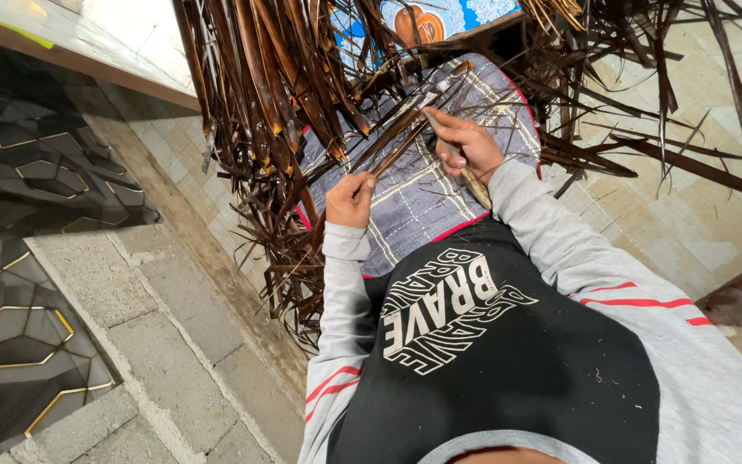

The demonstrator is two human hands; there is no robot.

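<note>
While both fists stay low over the lap, each is closed on something.

Left hand [349,199]: curled shut around the near end of a dark leaf strip [397,137]; thumb on top, knuckles toward the camera.

Strip: runs up and away from the left fist, slanting toward the right hand and past it into the hanging leaves.

Right hand [467,146]: just beyond and to the right of the left fist, fingers folded tight on a knife [474,182]; forefinger stretched along the strip.

Knife: its pale handle pokes out below the right fist toward the body; the blade end lies at the strip, mostly hidden by fingers.

Cloth [422,202]: grey checked with a red edge, spread over the lap directly beneath both fists.

Leaves [259,77]: a thick brown bundle hanging left of the left fist and above both; more strands lie scattered to the right of the right hand on the tiles [646,215].

Sleeves [560,249]: grey with red stripes.
</note>
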